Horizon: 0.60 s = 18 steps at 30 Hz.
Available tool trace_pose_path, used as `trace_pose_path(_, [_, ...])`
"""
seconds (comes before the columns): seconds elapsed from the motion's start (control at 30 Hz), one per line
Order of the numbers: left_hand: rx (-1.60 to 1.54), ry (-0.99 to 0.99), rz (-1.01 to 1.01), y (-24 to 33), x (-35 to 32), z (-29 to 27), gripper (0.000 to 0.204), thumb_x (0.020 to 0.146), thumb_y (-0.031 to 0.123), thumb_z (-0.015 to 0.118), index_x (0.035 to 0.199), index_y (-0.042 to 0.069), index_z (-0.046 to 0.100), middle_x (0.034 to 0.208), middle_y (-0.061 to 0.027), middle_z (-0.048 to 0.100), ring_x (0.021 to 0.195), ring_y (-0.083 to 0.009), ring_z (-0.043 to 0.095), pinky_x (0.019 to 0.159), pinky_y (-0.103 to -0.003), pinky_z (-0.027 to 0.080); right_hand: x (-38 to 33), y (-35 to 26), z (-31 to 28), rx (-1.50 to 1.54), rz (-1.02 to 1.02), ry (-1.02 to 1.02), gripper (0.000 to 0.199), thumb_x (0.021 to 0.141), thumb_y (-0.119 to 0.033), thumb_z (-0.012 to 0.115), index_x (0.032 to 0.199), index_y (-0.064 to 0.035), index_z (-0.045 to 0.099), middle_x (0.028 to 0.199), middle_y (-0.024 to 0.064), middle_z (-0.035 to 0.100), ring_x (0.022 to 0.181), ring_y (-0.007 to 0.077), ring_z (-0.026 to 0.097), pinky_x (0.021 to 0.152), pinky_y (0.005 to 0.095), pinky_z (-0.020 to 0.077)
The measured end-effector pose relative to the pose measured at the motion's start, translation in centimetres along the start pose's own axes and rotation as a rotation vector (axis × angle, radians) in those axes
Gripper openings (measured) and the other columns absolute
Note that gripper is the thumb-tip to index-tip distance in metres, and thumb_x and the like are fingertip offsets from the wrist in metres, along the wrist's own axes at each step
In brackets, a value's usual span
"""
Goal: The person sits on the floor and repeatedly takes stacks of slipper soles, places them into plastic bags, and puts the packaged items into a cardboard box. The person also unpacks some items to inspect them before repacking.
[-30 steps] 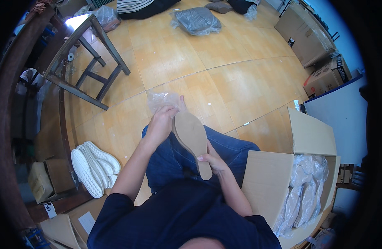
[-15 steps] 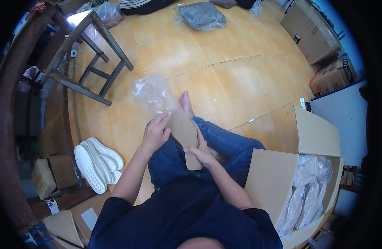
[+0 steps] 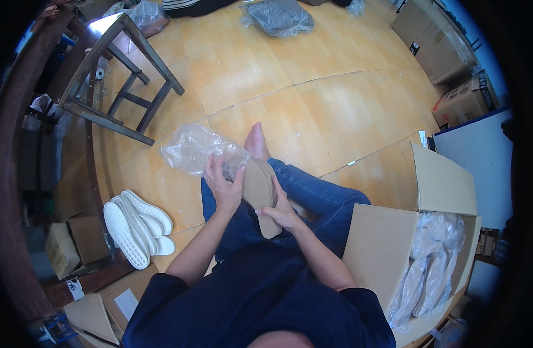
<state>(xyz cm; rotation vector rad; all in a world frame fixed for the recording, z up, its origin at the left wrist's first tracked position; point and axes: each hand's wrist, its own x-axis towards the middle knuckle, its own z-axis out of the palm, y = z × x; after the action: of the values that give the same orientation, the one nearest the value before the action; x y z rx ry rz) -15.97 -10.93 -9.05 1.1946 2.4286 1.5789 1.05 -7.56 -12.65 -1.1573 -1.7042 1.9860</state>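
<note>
At the middle of the frame, a flat tan insole of matte, board-like material, rounded at its lower end, is clasped from below by the right hand, while its upper part is gripped by the curled fingers of the left hand along with the crinkled clear plastic bag. White ribbed soles are stacked at lower left. At lower right stands an open cardboard box filled with bagged insoles.

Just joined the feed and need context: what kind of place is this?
Probably a small home workshop packing shoe parts: a cardboard box of bagged insoles, loose white soles on the wooden floor, more boxes around.
</note>
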Motion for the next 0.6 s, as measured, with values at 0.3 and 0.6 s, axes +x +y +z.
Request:
trace_pose_path(0.3, [0.008, -0.200, -0.168, -2.6, -2.3, -3.2, 0.037, 0.087, 0.020, 0.068, 0.120, 0.003, 0.061, 0.121, -0.0148, 0.055, 0.118, -0.0331, 0.049, 0.099, -0.041, 0.040, 0.1, 0.8, 0.1, -0.207, -0.075, 0.004, 0.120, 0.074, -0.051, 0.078, 0.152, -0.0001, 0.002, 0.143, 0.0300, 0.028, 0.136, 0.0394, 0.030, 0.115, 0.0416, 0.0238])
trace_pose_path(0.6, [0.015, -0.257, -0.161, -2.1, -2.7, -3.8, 0.044, 0.089, 0.023, 0.066, 0.127, 0.004, 0.057, 0.126, -0.0193, 0.047, 0.116, -0.0324, 0.049, 0.100, -0.039, 0.041, 8.5, 0.7, -1.1, -0.154, -0.054, 0.100, 0.054, 0.093, -0.043, 0.055, 0.130, -0.0048, 0.047, 0.104, 0.0234, 0.063, 0.099, 0.0310, 0.062, 0.088, 0.0372, 0.0469])
